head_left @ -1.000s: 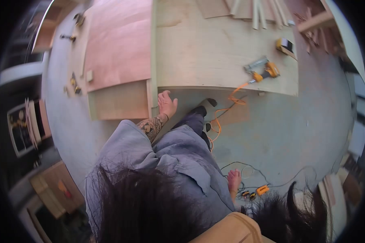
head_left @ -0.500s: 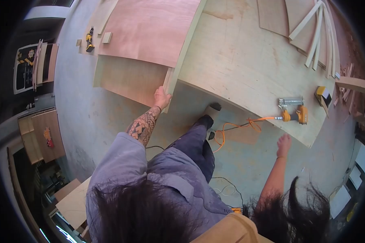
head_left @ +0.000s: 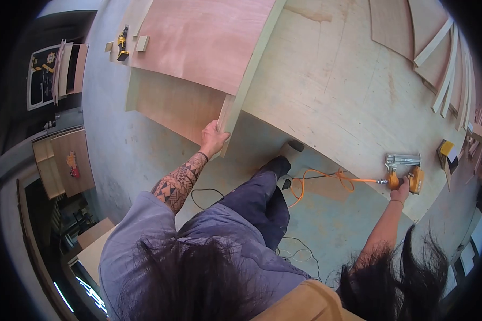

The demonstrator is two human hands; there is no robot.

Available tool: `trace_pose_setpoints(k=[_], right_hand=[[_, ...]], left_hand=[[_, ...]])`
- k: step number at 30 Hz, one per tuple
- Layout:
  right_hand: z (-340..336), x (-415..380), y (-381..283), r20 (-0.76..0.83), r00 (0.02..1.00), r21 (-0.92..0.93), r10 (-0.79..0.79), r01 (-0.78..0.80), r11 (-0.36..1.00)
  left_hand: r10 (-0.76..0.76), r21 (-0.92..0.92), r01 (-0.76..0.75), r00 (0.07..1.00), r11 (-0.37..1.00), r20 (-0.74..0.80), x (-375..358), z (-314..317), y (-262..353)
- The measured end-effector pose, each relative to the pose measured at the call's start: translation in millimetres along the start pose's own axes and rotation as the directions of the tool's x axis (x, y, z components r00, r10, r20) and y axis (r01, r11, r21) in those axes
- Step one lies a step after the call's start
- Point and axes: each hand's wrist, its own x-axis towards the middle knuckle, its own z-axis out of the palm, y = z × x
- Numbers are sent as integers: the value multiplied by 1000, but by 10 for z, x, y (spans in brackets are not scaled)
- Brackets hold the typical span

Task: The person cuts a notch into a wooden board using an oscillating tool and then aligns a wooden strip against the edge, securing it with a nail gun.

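My left hand (head_left: 214,139) is closed around the near end of a wooden strip (head_left: 226,113), which stands along the edge of a pinkish plywood panel (head_left: 198,43). Beneath that panel another plywood board (head_left: 177,104) shows. At the right, my right hand (head_left: 400,192) is wrapped round the handle of a yellow and silver nail gun (head_left: 415,179), its fingertips partly hidden. The nail gun lies on its side near the corner of a large plywood sheet (head_left: 316,91). An orange air hose (head_left: 359,180) runs from the tool's back end and hangs past the sheet's edge.
A yellow cordless drill (head_left: 122,44) and a small wood block (head_left: 142,43) lie at the upper left. Long thin strips (head_left: 444,69) lie at the upper right, above a yellow-and-black tool (head_left: 447,151). A dark cable (head_left: 206,191) runs over the floor.
My right hand has reached forward and right from the air beside the sheet and taken hold of the nail gun's handle. My left hand stays on the wooden strip.
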Motion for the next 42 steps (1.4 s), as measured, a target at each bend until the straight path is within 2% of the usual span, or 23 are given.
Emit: trace_pose_setpoints(k=[1, 2, 6, 8, 10, 12, 14, 16, 20, 21, 23, 27, 31, 33, 37, 42], right_hand=[[-180, 292, 88, 175, 980, 147, 97, -124, 981], [-208, 266, 26, 354, 921, 265, 161, -264, 927], [-158, -564, -54, 446, 894, 345, 41, -214, 914], [-18, -1367, -147, 458, 886, 474, 73, -314, 822], [190, -2112, -100, 576, 812, 387, 97, -375, 843], [487, -2810, 85, 666, 711, 313, 226, -541, 781], [829, -3408, 358, 773, 573, 134, 271, -565, 814], [1218, -3858, 666, 786, 470, -80, 401, -566, 821], [1941, -4505, 1129, 831, 261, -307, 492, -523, 795], [2079, -4603, 1186, 832, 259, -303, 490, -528, 793], [2305, -4826, 1243, 853, 224, -365, 471, -388, 846], [2517, -4888, 1318, 858, 207, -404, 471, -295, 866], [2632, -4966, 1422, 850, 224, -413, 477, -279, 867], [2662, -4964, 1459, 844, 254, -382, 472, -334, 862], [2700, -4986, 1484, 855, 227, -369, 467, -368, 854], [2702, -5008, 1607, 857, 277, -339, 435, -334, 879]], left_hand=[[-5, -37, 5, 1000, 999, 7, -14, -21, 48], [-10, -77, 11, 1000, 997, 14, -24, -17, 53], [-60, -104, 65, 997, 992, 45, 1, -5, 53], [-61, -90, 64, 997, 994, 42, -6, 6, 42], [-49, -92, 51, 999, 994, 19, -19, 8, 53], [-37, -89, 37, 999, 995, -4, -27, 16, 44], [-22, -51, 21, 999, 999, -23, -12, 31, 28], [-38, -32, 39, 999, 999, 20, 11, 21, 23], [-46, 21, 44, 994, 999, 98, 66, -11, 62], [-43, 27, 41, 994, 999, 97, 66, -3, 67], [18, 26, -20, 998, 999, 62, 60, -34, 15], [25, 19, -26, 998, 999, 65, 65, 48, -30], [64, 14, -64, 997, 998, 47, 57, -4, -54], [56, 16, -57, 997, 998, 47, 66, 22, -51], [83, 23, -83, 996, 996, 32, 69, 73, -66], [99, 55, -101, 994, 993, 38, 109, 89, -83]])
